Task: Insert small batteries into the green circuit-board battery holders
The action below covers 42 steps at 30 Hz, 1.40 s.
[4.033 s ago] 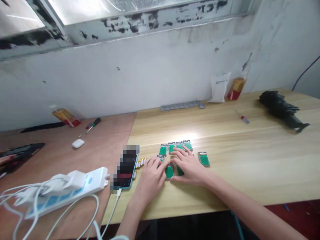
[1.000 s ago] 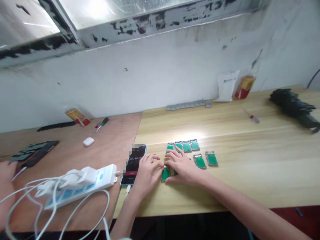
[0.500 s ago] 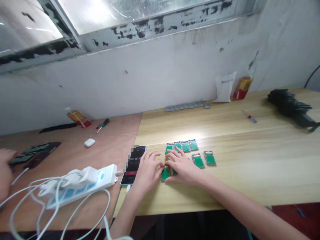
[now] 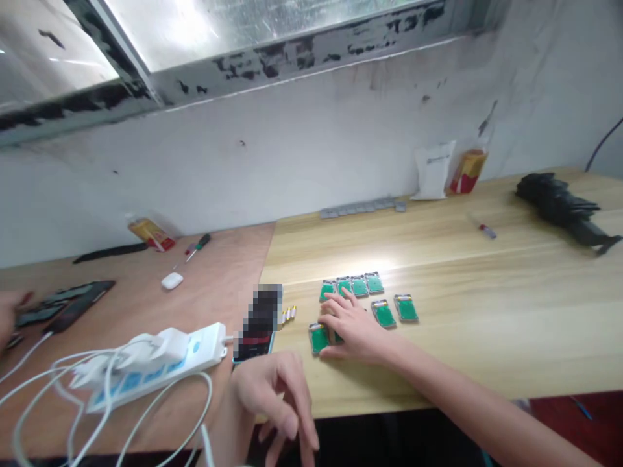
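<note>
- Left hand (image 4: 272,389) open, fingers loosely spread, past the table's front edge, holding nothing.
- Right hand (image 4: 353,327) cupped down over two green circuit boards (image 4: 319,338); whether it pinches them, I can't tell.
- Far left, another person's hand (image 4: 10,310) beside dark flat panels (image 4: 61,305).
- Next along, a white plastic power strip (image 4: 150,370) with looped cords, then a pixelated phone (image 4: 257,321) and small batteries (image 4: 290,314).
- Six more metal-rimmed boards (image 4: 359,286) lie apart from my hands on the pale wood-grain table (image 4: 462,292): four in a row, two lower right.
</note>
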Each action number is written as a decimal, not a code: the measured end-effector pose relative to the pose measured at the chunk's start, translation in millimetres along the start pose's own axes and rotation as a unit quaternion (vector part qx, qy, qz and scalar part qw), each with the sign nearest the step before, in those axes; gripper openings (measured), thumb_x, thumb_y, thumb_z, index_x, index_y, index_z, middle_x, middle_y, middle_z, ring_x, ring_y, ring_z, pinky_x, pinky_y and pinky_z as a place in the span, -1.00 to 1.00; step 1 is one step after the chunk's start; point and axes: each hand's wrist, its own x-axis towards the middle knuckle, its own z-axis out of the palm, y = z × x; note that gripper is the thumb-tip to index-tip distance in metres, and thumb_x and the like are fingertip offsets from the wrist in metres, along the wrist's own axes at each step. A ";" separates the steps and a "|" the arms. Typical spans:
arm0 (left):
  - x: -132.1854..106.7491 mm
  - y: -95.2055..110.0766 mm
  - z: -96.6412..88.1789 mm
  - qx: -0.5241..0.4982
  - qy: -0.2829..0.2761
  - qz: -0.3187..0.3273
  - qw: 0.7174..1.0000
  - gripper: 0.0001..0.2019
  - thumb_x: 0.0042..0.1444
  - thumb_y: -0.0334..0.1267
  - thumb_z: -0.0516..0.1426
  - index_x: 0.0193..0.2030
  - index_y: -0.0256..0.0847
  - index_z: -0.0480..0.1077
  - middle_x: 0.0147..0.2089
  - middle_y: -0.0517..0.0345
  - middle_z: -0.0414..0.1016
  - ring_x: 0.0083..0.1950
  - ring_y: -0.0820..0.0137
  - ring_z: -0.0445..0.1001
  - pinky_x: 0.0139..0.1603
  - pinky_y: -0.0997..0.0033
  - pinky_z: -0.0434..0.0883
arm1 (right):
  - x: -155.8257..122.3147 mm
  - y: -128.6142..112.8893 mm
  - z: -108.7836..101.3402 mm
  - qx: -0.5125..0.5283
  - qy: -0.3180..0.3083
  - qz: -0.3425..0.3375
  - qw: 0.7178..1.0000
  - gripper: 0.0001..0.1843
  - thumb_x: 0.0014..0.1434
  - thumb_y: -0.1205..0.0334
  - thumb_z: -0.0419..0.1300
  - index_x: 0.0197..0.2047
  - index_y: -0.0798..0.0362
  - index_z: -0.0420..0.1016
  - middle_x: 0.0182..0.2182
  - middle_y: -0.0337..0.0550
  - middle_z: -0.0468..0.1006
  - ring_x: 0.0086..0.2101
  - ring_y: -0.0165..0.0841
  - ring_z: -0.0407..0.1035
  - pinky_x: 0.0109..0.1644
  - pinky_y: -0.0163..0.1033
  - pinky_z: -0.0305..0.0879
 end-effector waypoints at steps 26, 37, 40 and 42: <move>39.9 8.5 5.4 -0.391 0.379 0.502 0.672 -0.33 0.18 0.29 -0.16 0.14 -0.22 0.27 0.21 -0.15 0.33 0.29 0.21 0.30 0.18 0.19 0.42 | -0.9 1.1 -7.2 0.033 0.040 0.010 0.999 -0.37 0.19 -0.21 0.15 0.18 0.02 0.32 0.11 0.03 0.40 0.24 -0.09 0.09 0.35 0.19 -0.14; 30.6 -5.5 13.2 -0.547 0.450 0.329 0.624 -0.72 0.30 -0.15 -0.11 -0.06 -0.20 0.33 0.01 -0.06 0.38 -0.05 0.34 0.48 -0.28 0.37 0.50 | -0.8 5.8 -16.2 0.083 0.101 0.028 0.991 -0.65 0.26 0.00 0.16 0.04 -0.01 0.43 0.00 -0.04 0.46 0.10 -0.18 0.22 0.21 0.03 0.09; 29.6 -3.8 14.4 -0.562 0.434 0.298 0.639 -0.81 0.27 -0.23 -0.03 -0.08 -0.20 0.33 -0.01 -0.02 0.40 -0.09 0.39 0.50 -0.30 0.42 0.49 | -3.2 21.8 -24.2 0.077 0.134 0.037 0.987 -0.73 0.27 0.04 0.16 -0.05 -0.02 0.48 0.01 -0.06 0.45 0.14 -0.16 0.18 0.21 0.03 0.08; 29.4 -4.3 14.5 -0.568 0.422 0.300 0.639 -0.81 0.28 -0.25 -0.03 -0.08 -0.22 0.34 -0.03 -0.02 0.42 -0.12 0.39 0.52 -0.32 0.43 0.51 | -6.8 41.9 -31.8 0.051 0.145 0.060 0.986 -0.76 0.26 0.06 0.16 -0.06 -0.05 0.49 0.00 -0.07 0.46 0.16 -0.13 0.16 0.21 0.04 0.07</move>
